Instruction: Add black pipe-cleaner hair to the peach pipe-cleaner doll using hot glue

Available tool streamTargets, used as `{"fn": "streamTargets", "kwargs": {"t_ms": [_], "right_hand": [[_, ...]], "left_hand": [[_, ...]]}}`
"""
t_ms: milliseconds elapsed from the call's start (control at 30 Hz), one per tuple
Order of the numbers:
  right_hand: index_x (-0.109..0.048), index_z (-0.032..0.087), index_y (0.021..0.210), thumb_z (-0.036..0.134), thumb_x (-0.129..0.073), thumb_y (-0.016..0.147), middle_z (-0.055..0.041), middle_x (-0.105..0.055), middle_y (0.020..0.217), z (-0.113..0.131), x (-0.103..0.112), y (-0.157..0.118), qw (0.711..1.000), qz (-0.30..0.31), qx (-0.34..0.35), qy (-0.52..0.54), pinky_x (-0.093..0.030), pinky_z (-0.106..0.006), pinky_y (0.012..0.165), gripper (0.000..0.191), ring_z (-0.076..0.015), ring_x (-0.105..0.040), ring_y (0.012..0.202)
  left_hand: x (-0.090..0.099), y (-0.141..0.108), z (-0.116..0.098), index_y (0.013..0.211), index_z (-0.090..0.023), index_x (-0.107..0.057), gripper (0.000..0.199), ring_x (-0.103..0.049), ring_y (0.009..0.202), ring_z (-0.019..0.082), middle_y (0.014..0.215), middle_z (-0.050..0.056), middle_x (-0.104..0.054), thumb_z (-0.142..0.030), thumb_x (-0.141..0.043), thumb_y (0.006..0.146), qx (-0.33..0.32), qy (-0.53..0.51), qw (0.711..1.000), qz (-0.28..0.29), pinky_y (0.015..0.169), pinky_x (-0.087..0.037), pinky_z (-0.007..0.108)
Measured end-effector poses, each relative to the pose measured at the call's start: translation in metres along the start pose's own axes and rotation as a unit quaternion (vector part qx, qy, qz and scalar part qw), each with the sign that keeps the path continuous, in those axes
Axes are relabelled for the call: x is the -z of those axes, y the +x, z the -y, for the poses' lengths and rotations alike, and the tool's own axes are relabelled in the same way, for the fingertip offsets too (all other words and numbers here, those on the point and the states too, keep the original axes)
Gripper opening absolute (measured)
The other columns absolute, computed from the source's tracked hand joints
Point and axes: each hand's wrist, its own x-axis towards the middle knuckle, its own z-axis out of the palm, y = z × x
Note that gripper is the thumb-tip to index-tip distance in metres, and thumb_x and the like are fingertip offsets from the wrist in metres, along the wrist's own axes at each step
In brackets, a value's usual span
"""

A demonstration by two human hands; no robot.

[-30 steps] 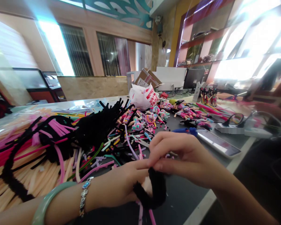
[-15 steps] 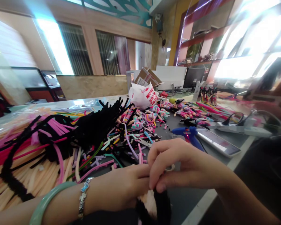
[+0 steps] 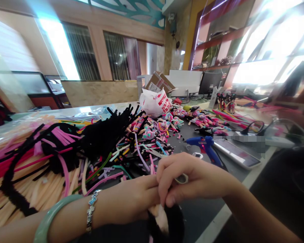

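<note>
Lot, left to right. Peach-coloured craft sticks (image 3: 27,192) are spread in a mass across the left of the worktable, crossed by pink chenille stems (image 3: 17,165). A black-and-pink fringed chenille piece (image 3: 59,141) is laid on top, and a heap of black chenille stems (image 3: 106,133) is placed just beside it. Cut stem pieces in mixed colours (image 3: 142,158) are scattered in front. A jade bangle (image 3: 53,211) and a silver link bracelet (image 3: 90,211) are worn at the left wrist. The left hand (image 3: 126,202) and right hand (image 3: 195,180) are brought together, closed over the top of a black chenille loop (image 3: 173,222), which is held low at the frame's lower edge; the pinch is partly hidden. A pale ring (image 3: 181,179) is seen at the right hand's fingers; whether it is held cannot be told. A blue hot glue gun (image 3: 204,146) is set further along, near a tablet (image 3: 235,153). A co-worker's hand (image 3: 291,116) is kept apart at far right.
</note>
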Motion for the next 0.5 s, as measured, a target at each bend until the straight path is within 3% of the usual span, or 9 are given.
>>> {"fn": "streamTargets", "kwargs": {"t_ms": [100, 233, 367, 500], "right_hand": [[-0.073, 0.013, 0.081, 0.019, -0.069, 0.079, -0.0028, -0.060, 0.079, -0.006, 0.000, 0.001, 0.999, -0.023, 0.004, 0.032, -0.046, -0.025, 0.071, 0.007, -0.0127, -0.056, 0.075], [-0.072, 0.012, 0.079, 0.017, -0.070, 0.078, -0.0022, -0.057, 0.078, -0.013, 0.001, 0.001, 0.995, -0.060, 0.010, 0.082, -0.044, -0.025, 0.068, 0.006, -0.0119, -0.054, 0.074], [-0.070, 0.013, 0.077, 0.017, -0.069, 0.078, -0.0005, -0.056, 0.076, -0.018, 0.000, 0.002, 0.989, -0.075, 0.000, 0.129, -0.043, -0.021, 0.061, 0.004, -0.0092, -0.052, 0.068], [-0.069, 0.013, 0.075, 0.020, -0.068, 0.078, -0.0016, -0.059, 0.078, -0.025, -0.003, 0.005, 0.982, -0.108, -0.004, 0.153, -0.044, -0.023, 0.066, 0.008, -0.0117, -0.055, 0.074]], "left_hand": [[-0.003, -0.001, 0.000, 0.106, -0.019, -0.048, 0.032, -0.055, 0.097, 0.021, 0.105, 0.008, -0.056, -0.010, -0.053, 0.075, 0.059, -0.057, 0.997, -0.011, 0.078, -0.047, 0.027], [-0.010, -0.005, 0.000, 0.093, -0.022, -0.038, 0.026, -0.047, 0.064, 0.011, 0.078, -0.004, -0.050, -0.028, -0.059, 0.079, 0.178, -0.126, 0.974, -0.066, 0.054, -0.040, 0.020], [-0.015, -0.007, 0.007, 0.098, -0.021, -0.033, 0.026, -0.043, 0.060, 0.009, 0.078, -0.003, -0.047, -0.030, -0.054, 0.085, 0.134, -0.188, 0.967, -0.108, 0.053, -0.039, 0.021], [-0.021, -0.008, 0.014, 0.094, -0.023, -0.029, 0.027, -0.043, 0.064, 0.009, 0.082, -0.002, -0.042, -0.030, -0.054, 0.086, 0.094, -0.174, 0.962, -0.186, 0.057, -0.040, 0.022]]}}
